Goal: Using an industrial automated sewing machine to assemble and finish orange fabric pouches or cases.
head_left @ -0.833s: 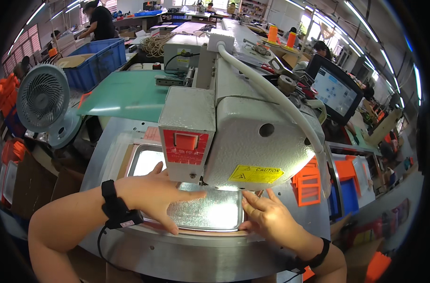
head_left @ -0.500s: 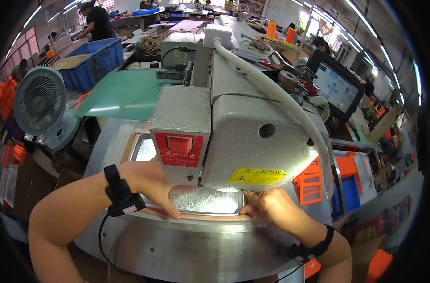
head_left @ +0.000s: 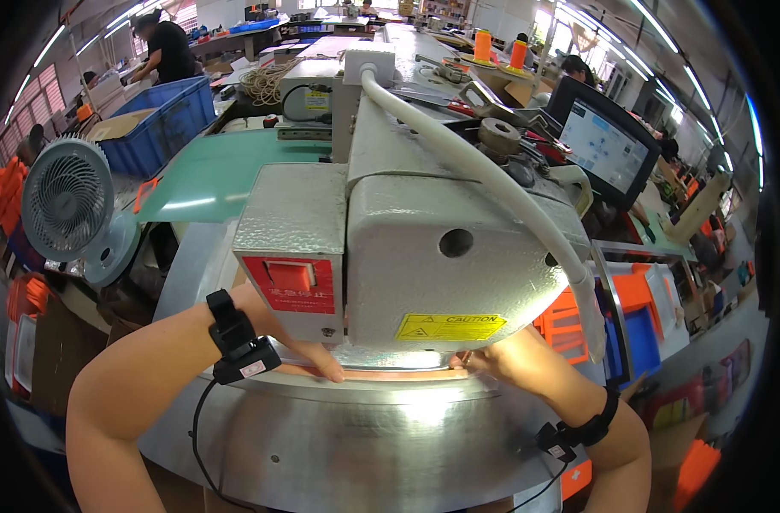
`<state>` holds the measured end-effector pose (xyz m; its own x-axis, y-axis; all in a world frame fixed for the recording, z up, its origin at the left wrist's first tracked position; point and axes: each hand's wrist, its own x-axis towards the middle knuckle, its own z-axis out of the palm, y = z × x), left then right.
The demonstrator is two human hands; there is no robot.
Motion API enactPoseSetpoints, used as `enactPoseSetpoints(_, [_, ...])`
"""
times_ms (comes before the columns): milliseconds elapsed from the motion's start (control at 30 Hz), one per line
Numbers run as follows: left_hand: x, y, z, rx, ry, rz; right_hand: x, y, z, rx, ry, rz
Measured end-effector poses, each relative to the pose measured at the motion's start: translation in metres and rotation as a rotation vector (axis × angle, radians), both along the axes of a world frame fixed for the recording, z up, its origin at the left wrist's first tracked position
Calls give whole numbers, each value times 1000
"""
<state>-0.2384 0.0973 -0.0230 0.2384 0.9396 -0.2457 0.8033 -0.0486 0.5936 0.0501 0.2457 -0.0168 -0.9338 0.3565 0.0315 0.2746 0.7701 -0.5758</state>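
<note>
A shiny silver panel with a pinkish-brown strip along its near edge lies flat, partly hidden beneath the head of a large grey sewing machine. My left hand rests at its left part, thumb stretched out on the near edge. The other left fingers are hidden behind the machine's switch box. At the panel's right end, my right hand has curled fingers closed on the corner, largely in the machine's shadow and lamp glare. Both wrists wear black straps with small devices.
A curved metal table spreads before me. A fan and a blue crate stand left. A monitor and orange frames are on the right. A thick white hose runs down the machine. Co-workers are farther back.
The panel and both hands have gone farther under the machine head, so less of the panel shows. My left hand sits slightly more to the right. The whole view has shifted a little.
</note>
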Motion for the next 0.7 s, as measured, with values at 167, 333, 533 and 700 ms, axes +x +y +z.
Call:
enactPoseSetpoints(167, [8, 3, -14, 152, 122, -63, 17, 25, -8, 207, -127, 64])
enactPoseSetpoints(333, [21, 8, -15, 172, 132, -94, 32, 36, -21, 334, 58, 113])
enactPoseSetpoints(533, [24, 9, -11, 123, 104, -80, 35, 34, -14, 289, -2, 123])
enactPoseSetpoints(700, [24, 11, -4, 40, 56, -32, 32, 35, -7, 250, -5, 150])
